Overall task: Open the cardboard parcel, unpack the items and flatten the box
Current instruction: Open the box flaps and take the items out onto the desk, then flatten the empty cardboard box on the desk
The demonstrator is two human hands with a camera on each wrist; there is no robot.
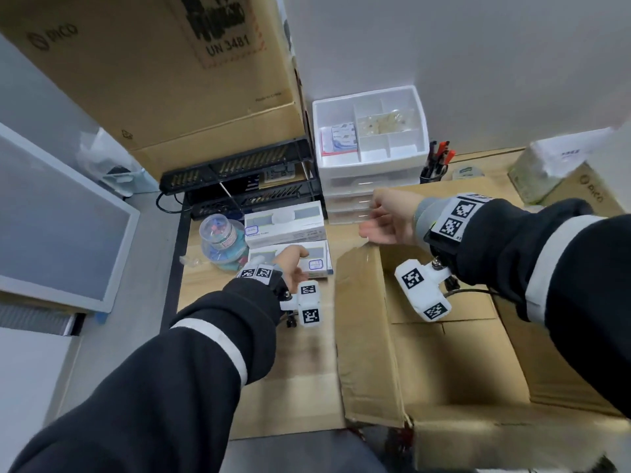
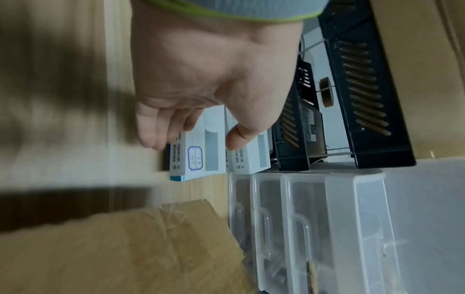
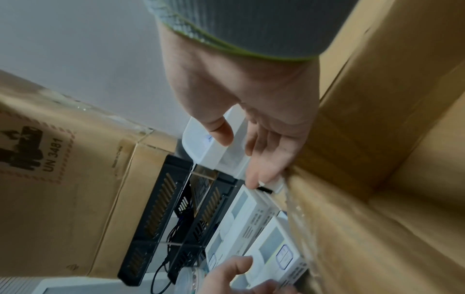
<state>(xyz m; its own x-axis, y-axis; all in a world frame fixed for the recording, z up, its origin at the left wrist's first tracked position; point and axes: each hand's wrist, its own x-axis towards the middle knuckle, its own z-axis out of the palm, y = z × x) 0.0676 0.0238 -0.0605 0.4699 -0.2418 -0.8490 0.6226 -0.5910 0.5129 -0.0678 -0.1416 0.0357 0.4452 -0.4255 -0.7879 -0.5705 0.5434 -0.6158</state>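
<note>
Open cardboard parcel (image 1: 444,353) on tabletop (image 1: 259,380), long axis toward wall. Right hand (image 1: 389,220) relaxed, empty, at its far-left flap corner. Left hand (image 1: 290,264) loosely over near white box (image 1: 317,264), left of parcel; grip unclear.

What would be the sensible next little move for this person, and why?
Probably let go of the near white box, which the left hand is setting beside the other white box, then bring that hand to the open parcel. The right hand already hovers open at its flap.
</note>
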